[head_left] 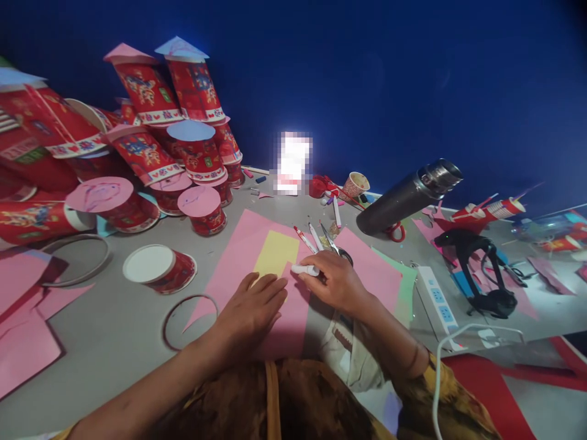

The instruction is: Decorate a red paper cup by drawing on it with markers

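My left hand (254, 308) lies flat with fingers spread, pressing on pink paper (288, 333) and the lower part of a yellow paper strip (277, 250). My right hand (337, 281) is closed around a short white tube (305, 269), which could be a glue stick or a thick marker. The tube's tip points left, at the edge where pink paper overlaps the yellow. Just beyond my right fingers are scissors (331, 239) and a red-and-white pen (305, 238). My palms hide part of the paper.
Stacked red paper cups (197, 85) with paper tops fill the left. A cup (158, 269) and a ring (190, 324) lie nearer. A dark thermos (394, 205) leans at right, before a power strip (438, 302) and black strap frame (481, 275). A blue wall stands behind.
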The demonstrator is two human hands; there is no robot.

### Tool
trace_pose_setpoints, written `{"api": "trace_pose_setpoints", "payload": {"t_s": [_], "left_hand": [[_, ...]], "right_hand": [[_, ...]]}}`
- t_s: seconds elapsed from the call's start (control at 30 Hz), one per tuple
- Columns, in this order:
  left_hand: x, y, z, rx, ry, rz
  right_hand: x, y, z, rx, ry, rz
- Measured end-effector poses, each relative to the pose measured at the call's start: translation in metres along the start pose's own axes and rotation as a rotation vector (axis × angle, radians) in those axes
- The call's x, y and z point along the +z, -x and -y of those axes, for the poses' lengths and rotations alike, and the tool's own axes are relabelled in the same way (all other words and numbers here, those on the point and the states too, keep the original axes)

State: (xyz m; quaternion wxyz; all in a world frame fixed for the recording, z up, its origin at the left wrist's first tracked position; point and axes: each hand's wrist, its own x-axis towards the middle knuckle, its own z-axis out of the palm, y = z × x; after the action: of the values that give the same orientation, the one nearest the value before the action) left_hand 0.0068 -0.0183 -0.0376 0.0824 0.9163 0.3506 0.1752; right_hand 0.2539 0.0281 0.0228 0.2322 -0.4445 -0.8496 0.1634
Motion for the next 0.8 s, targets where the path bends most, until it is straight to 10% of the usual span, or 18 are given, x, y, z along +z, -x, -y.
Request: {"api": "trace_pose_setpoints", "payload": {"t_s": [0.3,0.8], "left_hand": [[-0.003,-0.003,-0.004,-0.024,0.001,0.013],[0.000,-0.003,-0.006,-0.039,0.006,-0.033]], "right_hand": [[0.017,-0.010,-0.001,-0.094,0.106,0.152],[0.014,-0.021,-0.012,-0.091,0.171,-0.055]]}}
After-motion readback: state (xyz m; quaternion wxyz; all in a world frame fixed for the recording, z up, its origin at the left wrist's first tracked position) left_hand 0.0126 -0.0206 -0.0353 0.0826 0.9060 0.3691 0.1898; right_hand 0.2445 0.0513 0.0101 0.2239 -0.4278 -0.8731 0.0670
